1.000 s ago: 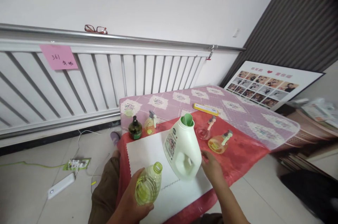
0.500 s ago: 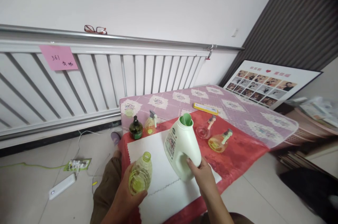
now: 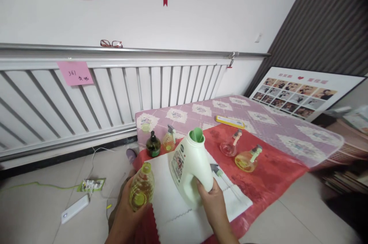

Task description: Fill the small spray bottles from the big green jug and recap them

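Observation:
My left hand (image 3: pixel 126 217) is closed around a small clear bottle of yellow-green liquid (image 3: pixel 141 191) with no cap, held upright over the table's near left edge. My right hand (image 3: pixel 211 206) grips the handle side of a big white detergent jug (image 3: pixel 188 167) with an open green spout, tilted slightly toward the small bottle. A spray-pump head with its tube (image 3: pixel 221 175) lies on the white mat (image 3: pixel 172 205) just right of the jug.
On the red cloth (image 3: pixel 270 175) stand a dark green bottle (image 3: pixel 153 145), a yellow spray bottle (image 3: pixel 169 140), a pink spray flask (image 3: pixel 230 146) and an orange spray flask (image 3: pixel 247 159). A yellow box (image 3: pixel 230 122) lies farther back. A radiator (image 3: pixel 86 98) lines the wall; a power strip (image 3: pixel 75 208) lies on the floor.
My right hand has taken hold of the jug and lifted it left, uncovering the spray head. The small bottle in my left hand has come upright and nearer. The view has shifted slightly.

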`<state>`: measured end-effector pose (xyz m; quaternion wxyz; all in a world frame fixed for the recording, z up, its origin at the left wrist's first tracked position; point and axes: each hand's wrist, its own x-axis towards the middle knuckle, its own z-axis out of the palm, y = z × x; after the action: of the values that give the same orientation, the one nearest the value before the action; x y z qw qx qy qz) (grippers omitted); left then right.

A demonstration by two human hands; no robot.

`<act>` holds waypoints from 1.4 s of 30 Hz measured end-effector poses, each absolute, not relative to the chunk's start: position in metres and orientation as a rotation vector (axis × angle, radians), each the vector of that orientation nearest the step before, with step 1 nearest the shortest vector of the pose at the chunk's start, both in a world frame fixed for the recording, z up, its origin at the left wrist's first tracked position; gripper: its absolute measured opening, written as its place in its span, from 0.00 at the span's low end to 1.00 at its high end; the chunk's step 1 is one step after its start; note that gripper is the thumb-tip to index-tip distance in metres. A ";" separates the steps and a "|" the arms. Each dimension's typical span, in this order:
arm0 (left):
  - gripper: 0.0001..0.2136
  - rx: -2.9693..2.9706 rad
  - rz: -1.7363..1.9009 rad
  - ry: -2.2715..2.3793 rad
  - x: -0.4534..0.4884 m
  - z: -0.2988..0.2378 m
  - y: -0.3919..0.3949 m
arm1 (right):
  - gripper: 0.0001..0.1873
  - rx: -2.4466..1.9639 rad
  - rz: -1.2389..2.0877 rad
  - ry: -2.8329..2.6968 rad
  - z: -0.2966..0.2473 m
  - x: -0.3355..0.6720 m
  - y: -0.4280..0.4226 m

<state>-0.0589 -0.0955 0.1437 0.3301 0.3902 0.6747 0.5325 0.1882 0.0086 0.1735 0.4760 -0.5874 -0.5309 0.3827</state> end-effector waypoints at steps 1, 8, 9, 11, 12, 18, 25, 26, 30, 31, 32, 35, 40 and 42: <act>0.44 1.009 1.396 1.771 -0.060 0.146 -0.095 | 0.21 -1.429 0.934 -1.312 0.170 0.184 0.007; 0.41 1.128 1.434 1.749 -0.064 0.159 -0.089 | 0.16 -1.425 0.879 -1.430 0.160 0.177 0.003; 0.40 1.160 1.437 1.748 -0.063 0.162 -0.087 | 0.16 -1.432 0.885 -1.440 0.159 0.178 0.003; 0.40 1.218 1.445 1.762 -0.063 0.171 -0.081 | 0.15 -1.430 0.901 -1.458 0.156 0.180 0.005; 0.40 1.242 1.454 1.771 -0.062 0.177 -0.078 | 0.16 -1.425 0.903 -1.467 0.155 0.181 0.005; 0.38 1.460 1.483 1.814 -0.064 0.221 -0.051 | 0.18 -1.348 0.856 -1.483 0.149 0.183 0.006; 0.34 1.721 1.407 1.893 -0.066 0.271 -0.023 | 0.19 -1.307 0.804 -1.412 0.140 0.181 0.008; 0.34 1.771 1.385 1.899 -0.067 0.274 -0.019 | 0.19 -1.300 0.803 -1.406 0.138 0.181 0.008; 0.34 1.935 1.301 1.907 -0.071 0.284 -0.006 | 0.19 -1.271 0.835 -1.441 0.133 0.183 0.010; 0.34 1.967 1.276 1.901 -0.071 0.286 -0.003 | 0.19 -1.269 0.835 -1.437 0.134 0.184 0.009; 0.33 1.998 1.254 1.894 -0.072 0.289 0.000 | 0.19 -1.267 0.834 -1.433 0.136 0.184 0.009; 0.32 2.083 1.189 1.877 -0.073 0.298 0.007 | 0.18 -1.248 0.852 -1.444 0.142 0.186 0.009; 0.32 2.205 1.104 1.893 -0.078 0.305 0.018 | 0.15 -1.205 0.830 -1.437 0.141 0.189 0.011; 0.33 2.267 1.082 1.882 -0.081 0.305 0.022 | 0.14 -1.195 0.833 -1.434 0.135 0.189 0.013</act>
<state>-0.0811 0.0224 0.3048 0.0015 0.7223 0.5996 0.3447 0.1888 0.0129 0.1354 0.5215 -0.4989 -0.5987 0.3475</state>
